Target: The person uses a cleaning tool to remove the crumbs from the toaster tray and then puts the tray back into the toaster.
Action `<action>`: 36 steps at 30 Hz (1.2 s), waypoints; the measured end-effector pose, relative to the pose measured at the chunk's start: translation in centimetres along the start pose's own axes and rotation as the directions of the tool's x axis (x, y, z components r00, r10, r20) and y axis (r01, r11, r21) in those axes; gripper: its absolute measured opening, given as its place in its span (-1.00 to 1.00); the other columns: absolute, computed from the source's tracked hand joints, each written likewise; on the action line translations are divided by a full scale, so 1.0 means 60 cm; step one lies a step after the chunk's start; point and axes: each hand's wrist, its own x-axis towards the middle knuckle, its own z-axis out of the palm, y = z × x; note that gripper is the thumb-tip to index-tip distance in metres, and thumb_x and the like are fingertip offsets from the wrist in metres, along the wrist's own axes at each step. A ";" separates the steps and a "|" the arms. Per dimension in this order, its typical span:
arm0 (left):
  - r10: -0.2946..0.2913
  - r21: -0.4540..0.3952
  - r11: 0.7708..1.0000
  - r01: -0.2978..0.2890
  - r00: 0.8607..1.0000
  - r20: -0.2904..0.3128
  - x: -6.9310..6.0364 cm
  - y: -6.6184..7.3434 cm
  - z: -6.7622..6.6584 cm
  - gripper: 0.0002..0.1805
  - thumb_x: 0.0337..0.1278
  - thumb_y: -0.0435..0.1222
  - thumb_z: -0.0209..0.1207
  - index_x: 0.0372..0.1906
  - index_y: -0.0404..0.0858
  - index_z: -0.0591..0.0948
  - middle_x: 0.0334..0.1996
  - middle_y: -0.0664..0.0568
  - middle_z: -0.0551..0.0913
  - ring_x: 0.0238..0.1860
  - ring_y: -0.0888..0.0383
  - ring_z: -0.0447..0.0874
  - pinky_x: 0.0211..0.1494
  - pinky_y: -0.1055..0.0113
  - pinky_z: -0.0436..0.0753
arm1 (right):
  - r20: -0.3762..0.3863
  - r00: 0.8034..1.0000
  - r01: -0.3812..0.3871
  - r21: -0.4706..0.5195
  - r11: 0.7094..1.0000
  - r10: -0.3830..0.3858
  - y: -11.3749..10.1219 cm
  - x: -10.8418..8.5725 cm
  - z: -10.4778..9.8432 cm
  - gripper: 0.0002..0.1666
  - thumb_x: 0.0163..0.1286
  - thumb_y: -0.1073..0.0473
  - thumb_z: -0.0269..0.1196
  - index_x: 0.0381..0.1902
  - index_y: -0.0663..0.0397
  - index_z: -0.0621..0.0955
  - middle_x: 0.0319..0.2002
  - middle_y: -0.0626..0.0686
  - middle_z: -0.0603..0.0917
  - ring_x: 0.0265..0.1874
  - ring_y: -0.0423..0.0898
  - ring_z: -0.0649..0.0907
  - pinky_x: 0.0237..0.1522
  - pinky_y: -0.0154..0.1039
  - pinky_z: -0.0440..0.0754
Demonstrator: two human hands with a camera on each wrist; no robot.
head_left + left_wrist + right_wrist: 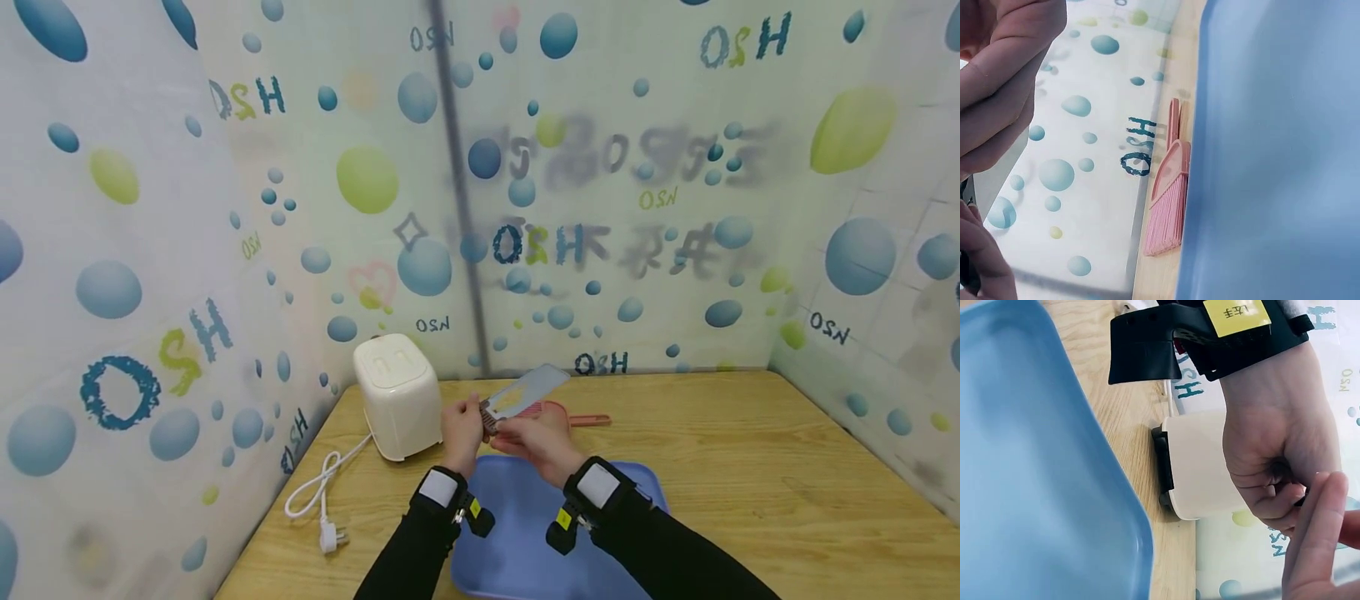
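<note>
Both hands are raised above the far edge of a blue tray (517, 533), close together around a flat, greyish, blade-like piece (542, 383) with a lighter patch and a dark, striped end. My left hand (461, 429) grips the dark end. From the other side my right hand (543, 442) pinches that same end, and the piece points up and to the right. In the right wrist view the left hand (1282, 450) has curled fingers, while two right-hand fingers (1319, 531) lie extended against it. Fingers hide most of the gripped end.
A cream toaster (397, 400) stands at the back left, its white cord and plug (330, 533) lying on the wooden table (787, 467). Behind the tray lies a pink brush (1169, 194) with a handle. Patterned curtains (637, 275) enclose the table's back and sides.
</note>
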 end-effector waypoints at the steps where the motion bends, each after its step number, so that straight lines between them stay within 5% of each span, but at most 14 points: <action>1: 0.009 0.002 1.000 -0.009 1.000 -0.005 0.001 -0.001 0.000 -0.57 0.58 -0.20 0.02 -0.42 -0.41 0.61 -0.71 0.06 0.44 -0.78 0.24 0.35 -0.67 0.43 0.43 | 0.005 1.000 -0.006 0.002 1.000 0.006 0.000 -0.001 0.001 -0.68 0.35 0.39 0.34 -0.01 0.55 0.64 -0.21 0.28 0.76 -0.34 0.00 0.80 -0.23 -0.21 0.74; 11: -0.001 0.008 1.000 0.001 0.999 -0.051 -0.002 0.004 -0.001 -0.56 0.58 -0.19 0.02 -0.49 -0.33 0.56 -0.67 0.06 0.42 -0.73 0.24 0.35 -0.66 0.44 0.41 | 0.055 0.998 -0.026 -0.034 0.999 0.028 0.000 -0.009 0.007 -0.71 0.40 0.35 0.31 -0.02 0.52 0.66 -0.29 0.21 0.78 -0.42 -0.11 0.76 -0.24 -0.26 0.74; 18: -0.023 0.016 1.000 0.023 1.000 -0.006 0.000 0.003 -0.005 -0.56 0.61 -0.15 -0.03 -0.43 -0.33 0.55 -0.67 0.05 0.41 -0.76 0.25 0.30 -0.68 0.44 0.35 | 0.076 0.997 -0.030 -0.040 0.999 0.033 0.004 -0.003 -0.001 -0.71 0.39 0.34 0.35 -0.05 0.51 0.67 -0.28 0.23 0.77 -0.40 -0.07 0.78 -0.24 -0.21 0.74; 28: -0.032 0.012 0.999 0.032 0.999 -0.004 0.009 0.006 -0.018 -0.59 0.60 -0.15 -0.05 -0.23 -0.40 0.63 -0.63 0.02 0.48 -0.73 0.25 0.38 -0.66 0.44 0.38 | 0.128 0.991 0.005 -0.203 0.979 0.022 -0.012 0.003 -0.049 -0.69 0.45 0.28 0.29 0.00 0.47 0.63 -0.25 0.27 0.77 -0.36 -0.01 0.80 -0.23 -0.15 0.75; 36: -0.037 -0.001 0.999 0.037 0.999 0.035 0.011 0.004 -0.032 -0.56 0.63 -0.12 -0.08 -0.11 -0.42 0.63 -0.56 -0.03 0.56 -0.67 0.22 0.49 -0.59 0.40 0.44 | 0.039 0.999 -0.010 -0.312 0.950 0.023 -0.032 0.020 -0.103 -0.59 0.44 0.23 0.32 0.09 0.45 0.58 -0.26 0.22 0.78 -0.33 0.02 0.80 -0.15 -0.10 0.74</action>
